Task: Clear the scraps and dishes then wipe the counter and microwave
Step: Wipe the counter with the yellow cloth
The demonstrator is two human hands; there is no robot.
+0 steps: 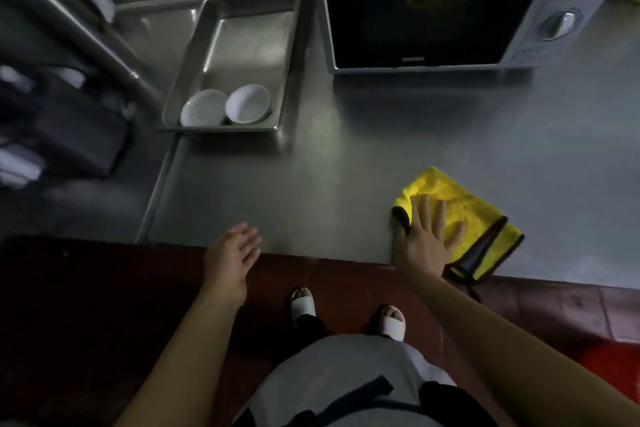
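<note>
The wiping step looks to be in hand. At lower right of the frame the right hand (pixel 427 236) presses flat, fingers spread, on a yellow microfibre cloth (pixel 460 218) near the steel counter (pixel 311 177) front edge. The left hand (pixel 232 256) hovers at lower centre, fingers relaxed, holding nothing. Two white bowls (pixel 225 107) sit in the metal tray (pixel 287 55), upper left. The microwave (pixel 415 7), upper right, probably comes next, which calls for lifting the cloth to its door.

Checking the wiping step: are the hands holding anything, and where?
Nothing is gripped. The right hand presses flat on the yellow cloth, near its middle; the left hand is empty.
</note>
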